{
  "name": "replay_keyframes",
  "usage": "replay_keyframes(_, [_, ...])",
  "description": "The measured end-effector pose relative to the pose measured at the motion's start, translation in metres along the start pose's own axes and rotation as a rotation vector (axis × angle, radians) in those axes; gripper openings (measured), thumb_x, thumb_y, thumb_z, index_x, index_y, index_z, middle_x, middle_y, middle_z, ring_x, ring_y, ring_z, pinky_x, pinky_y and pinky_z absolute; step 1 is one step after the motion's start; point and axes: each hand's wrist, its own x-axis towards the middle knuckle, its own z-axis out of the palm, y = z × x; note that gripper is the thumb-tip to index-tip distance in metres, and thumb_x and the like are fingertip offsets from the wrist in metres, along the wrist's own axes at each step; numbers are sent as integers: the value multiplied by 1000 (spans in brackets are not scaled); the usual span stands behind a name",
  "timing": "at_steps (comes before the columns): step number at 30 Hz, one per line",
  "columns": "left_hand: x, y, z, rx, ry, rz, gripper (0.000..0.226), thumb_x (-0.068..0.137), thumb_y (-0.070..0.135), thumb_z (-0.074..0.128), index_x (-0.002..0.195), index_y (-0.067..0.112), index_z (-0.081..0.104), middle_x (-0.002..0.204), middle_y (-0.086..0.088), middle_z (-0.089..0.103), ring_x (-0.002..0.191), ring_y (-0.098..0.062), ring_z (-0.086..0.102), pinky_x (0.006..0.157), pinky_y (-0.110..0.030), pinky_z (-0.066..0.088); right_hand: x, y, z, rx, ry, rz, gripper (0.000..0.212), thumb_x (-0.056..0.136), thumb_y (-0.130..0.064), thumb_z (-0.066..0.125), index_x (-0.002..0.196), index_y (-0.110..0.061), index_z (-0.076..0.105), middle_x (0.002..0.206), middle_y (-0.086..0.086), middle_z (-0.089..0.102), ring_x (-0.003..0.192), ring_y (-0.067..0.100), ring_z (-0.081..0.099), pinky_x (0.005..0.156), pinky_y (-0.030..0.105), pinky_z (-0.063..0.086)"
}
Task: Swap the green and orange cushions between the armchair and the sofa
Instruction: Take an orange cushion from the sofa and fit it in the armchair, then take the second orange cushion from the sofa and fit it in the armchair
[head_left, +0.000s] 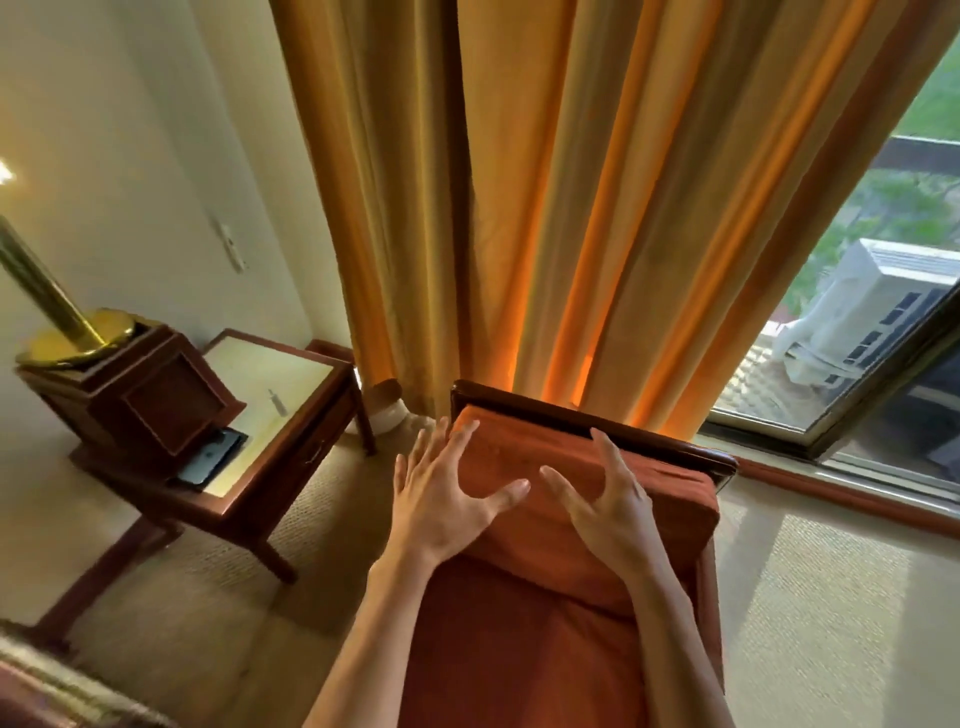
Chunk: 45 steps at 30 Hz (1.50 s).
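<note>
An orange cushion (670, 501) leans upright against the back of the armchair (649, 440), which has a dark wooden frame and an orange seat (519, 654). My left hand (447, 496) is spread flat with straight fingers over the cushion's left part. My right hand (608, 501) is spread over its middle, fingers slightly bent, fingertips near the cushion's top edge. Neither hand grips anything. I cannot tell whether the palms press on the fabric. No green cushion is in view.
A wooden side table (270, 374) stands left of the armchair, with a brass lamp (62, 332) on a wooden box (156, 400) and a dark flat device (208, 457). Golden curtains (519, 208) hang behind. A window (857, 338) lies to the right, and the floor is carpeted (810, 623).
</note>
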Motion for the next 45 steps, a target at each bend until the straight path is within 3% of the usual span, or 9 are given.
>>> replay_keyframes(11, [-178,-30,-124,-75,567,-336,108,60,97,53,152,50,20,166,11,14,152,-13,11,120,-59,17,-92,-135,63,218,-477,-465,95,77,-75,64,153,-42,19,161,-7,27,146,13,26,116,57,30])
replay_keyframes(17, [-327,-81,-194,36,877,-561,112,54,103,41,151,53,16,165,16,4,150,-5,-8,121,-53,-11,-202,-230,127,274,-773,-728,99,73,-76,66,153,-43,16,163,-8,21,144,12,23,116,55,30])
replay_keyframes(20, [-421,-101,-227,52,1020,-673,117,53,103,41,153,51,12,165,17,-4,150,-4,-14,121,-54,-13,-280,-276,163,282,-912,-874,98,72,-80,63,150,-52,11,161,-18,16,148,19,23,114,64,28])
replay_keyframes(24, [-530,-116,-259,107,1180,-775,115,56,101,44,154,50,13,166,17,-5,150,-2,-15,121,-52,-15,-381,-323,202,344,-1034,-985,103,68,-87,58,151,-49,11,162,-18,17,146,18,28,113,59,34])
replay_keyframes(28, [-656,-133,-289,155,1303,-952,116,55,100,50,153,48,17,167,13,3,151,-4,-9,122,-52,-11,-510,-357,241,444,-1175,-1090,100,74,-78,61,152,-44,10,156,-22,21,144,4,22,117,58,27])
replay_keyframes(30, [-708,-138,-302,185,1360,-1018,116,54,99,51,153,48,20,167,12,6,151,-5,-6,120,-45,-14,-568,-371,258,483,-1253,-1097,101,76,-76,63,154,-41,8,159,-20,18,146,6,17,118,59,25])
replay_keyframes(35, [-809,-158,-325,210,1460,-1153,108,61,95,56,152,50,21,167,12,7,152,-6,-6,122,-52,-8,-679,-404,292,513,-1380,-1147,102,78,-63,72,154,-43,7,162,-19,14,150,10,13,117,64,22])
replay_keyframes(41, [-892,-202,-338,224,1550,-1252,118,51,105,40,152,44,29,166,9,18,153,-13,5,121,-58,6,-774,-429,342,474,-1491,-1190,108,69,-83,63,152,-47,6,164,-16,11,151,7,9,118,61,22])
replay_keyframes(45, [-947,-236,-358,189,1571,-1335,109,55,101,45,149,48,28,165,10,19,153,-13,6,122,-57,8,-839,-454,384,430,-1571,-1207,108,67,-85,60,152,-48,5,164,-16,8,150,7,7,120,57,20])
